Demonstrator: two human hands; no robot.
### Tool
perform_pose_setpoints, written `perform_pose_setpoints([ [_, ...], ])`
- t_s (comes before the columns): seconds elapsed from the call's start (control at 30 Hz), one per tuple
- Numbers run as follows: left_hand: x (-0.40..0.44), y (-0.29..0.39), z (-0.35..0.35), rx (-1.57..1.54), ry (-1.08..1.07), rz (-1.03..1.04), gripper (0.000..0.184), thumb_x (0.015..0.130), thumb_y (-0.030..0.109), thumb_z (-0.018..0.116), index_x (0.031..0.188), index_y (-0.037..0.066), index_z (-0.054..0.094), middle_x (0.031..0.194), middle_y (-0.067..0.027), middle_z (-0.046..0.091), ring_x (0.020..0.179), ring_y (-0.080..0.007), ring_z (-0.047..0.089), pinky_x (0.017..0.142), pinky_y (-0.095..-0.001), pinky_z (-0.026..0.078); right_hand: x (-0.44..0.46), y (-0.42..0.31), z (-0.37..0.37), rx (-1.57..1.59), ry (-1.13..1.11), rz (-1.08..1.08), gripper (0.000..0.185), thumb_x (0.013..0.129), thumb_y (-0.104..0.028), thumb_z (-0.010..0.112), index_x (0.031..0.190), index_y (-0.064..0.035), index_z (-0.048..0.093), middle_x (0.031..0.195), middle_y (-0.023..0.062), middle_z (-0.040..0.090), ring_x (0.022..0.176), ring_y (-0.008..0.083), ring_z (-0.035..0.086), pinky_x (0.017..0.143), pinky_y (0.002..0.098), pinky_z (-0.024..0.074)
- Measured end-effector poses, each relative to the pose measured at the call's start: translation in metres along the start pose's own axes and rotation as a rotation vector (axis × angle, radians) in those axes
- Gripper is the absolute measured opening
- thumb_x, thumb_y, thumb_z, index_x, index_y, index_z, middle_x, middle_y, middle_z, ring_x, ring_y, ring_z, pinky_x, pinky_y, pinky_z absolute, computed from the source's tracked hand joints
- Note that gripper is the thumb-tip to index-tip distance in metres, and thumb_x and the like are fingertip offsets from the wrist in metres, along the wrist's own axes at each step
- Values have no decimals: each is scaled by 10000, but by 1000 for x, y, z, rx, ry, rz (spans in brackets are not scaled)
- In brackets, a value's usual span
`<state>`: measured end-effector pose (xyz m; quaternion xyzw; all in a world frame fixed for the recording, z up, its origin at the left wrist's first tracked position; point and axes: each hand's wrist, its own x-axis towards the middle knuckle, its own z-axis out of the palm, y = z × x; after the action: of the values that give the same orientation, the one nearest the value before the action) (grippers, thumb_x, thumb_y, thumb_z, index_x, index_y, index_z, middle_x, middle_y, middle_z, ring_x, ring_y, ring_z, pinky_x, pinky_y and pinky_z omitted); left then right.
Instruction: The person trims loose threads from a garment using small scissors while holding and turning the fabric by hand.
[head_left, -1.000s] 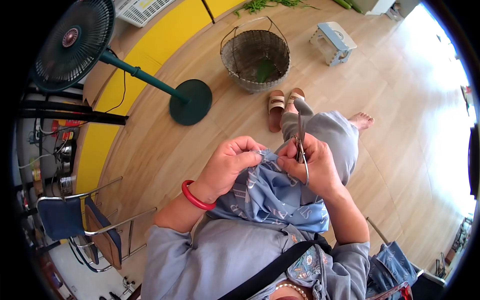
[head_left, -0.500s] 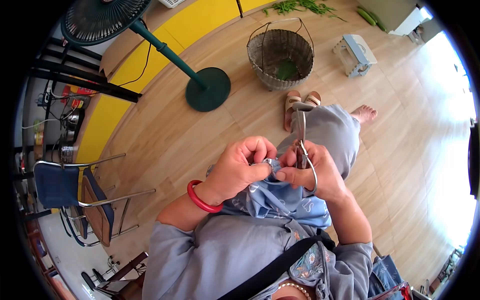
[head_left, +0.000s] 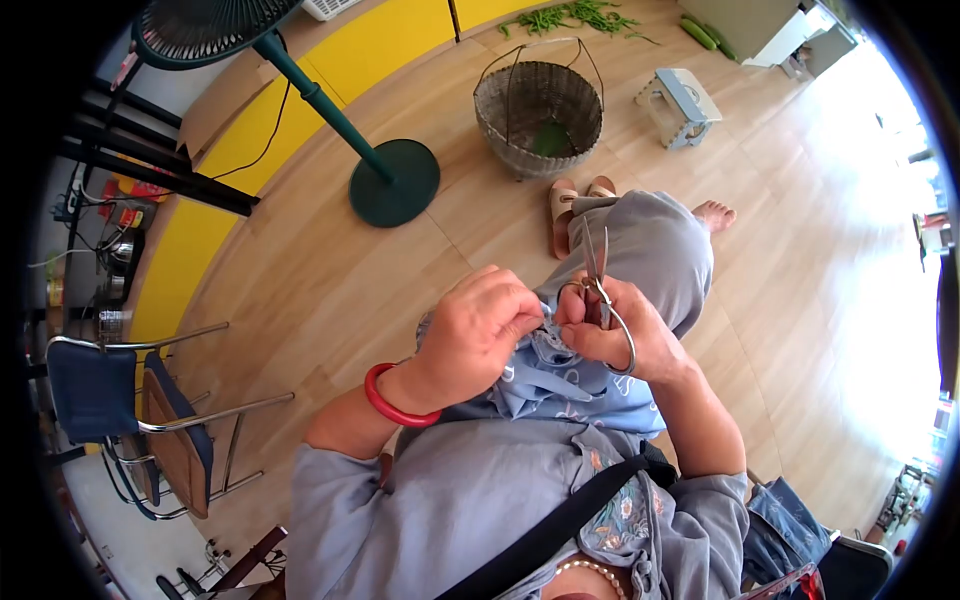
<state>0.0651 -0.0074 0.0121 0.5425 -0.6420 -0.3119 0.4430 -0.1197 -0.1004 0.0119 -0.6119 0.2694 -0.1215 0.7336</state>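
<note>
A blue garment with white lettering (head_left: 585, 392) lies gathered across my lap. My left hand (head_left: 478, 325), with a red bangle (head_left: 385, 397) round its wrist, is closed in a pinch at the garment's bunched edge; whether it grips cloth or a thread there is hidden. My right hand (head_left: 635, 325) carries a pair of metal scissors (head_left: 600, 268), their blades parted and pointing away from me. The thumb and fingers of that same hand also press on the cloth's edge, just right of my left fingertips.
A woven basket (head_left: 537, 120) with something green in it stands ahead, beside a small folding stool (head_left: 678, 108) and sandals (head_left: 561, 205). The green fan (head_left: 395, 182) rises ahead left. Left of me are metal-framed chairs (head_left: 175, 410). Green vegetables (head_left: 580, 16) lie on the floor.
My left hand has turned so its back faces up, and drawn slightly from the cloth's edge. The scissor blades have spread apart. The whole view has shifted a little.
</note>
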Motion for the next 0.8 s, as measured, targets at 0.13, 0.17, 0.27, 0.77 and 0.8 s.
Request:
perform_pose_setpoints([
  [0.13, -1, -6, 10, 363, 140, 344, 159, 711, -57, 630, 848, 11, 585, 763, -100, 536, 687, -269, 530, 595, -330, 450, -3, -1, -2, 4, -7, -31, 94, 802, -38, 594, 850, -30, 514, 761, -25, 534, 702, 40, 461, 608, 209, 399],
  [0.17, -1, -8, 13, 460, 189, 438, 170, 694, -75, 641, 824, 12, 576, 782, -112, 542, 671, -271, 522, 585, -330, 442, -3, 0, -3, 4, 9, -14, 102, 794, -21, 597, 852, -30, 513, 768, -23, 533, 704, 39, 459, 608, 208, 399],
  [0.27, 1, -21, 13, 420, 120, 431, 247, 692, -53, 623, 930, 10, 597, 783, -89, 531, 702, -250, 536, 610, -343, 453, -6, 2, -4, 26, 58, 13, 127, 777, 7, 604, 854, -30, 509, 771, -22, 526, 706, 38, 455, 606, 204, 396],
  [0.77, 17, -24, 5, -438, -363, -326, 138, 746, 53, 643, 843, -8, 564, 813, -26, 526, 690, -72, 469, 609, -231, 399, -9, -9, -2, -326, 86, 11, 197, 700, -12, 640, 850, -31, 515, 696, 3, 517, 629, 54, 448, 542, 233, 383],
  [0.8, 17, -27, 5, -466, -401, -314, 125, 749, 48, 644, 804, -9, 547, 841, -31, 541, 710, -65, 479, 629, -225, 407, -8, -9, -2, -368, 67, 23, 218, 693, 6, 641, 856, -43, 506, 735, -30, 526, 650, 33, 450, 556, 211, 383],
])
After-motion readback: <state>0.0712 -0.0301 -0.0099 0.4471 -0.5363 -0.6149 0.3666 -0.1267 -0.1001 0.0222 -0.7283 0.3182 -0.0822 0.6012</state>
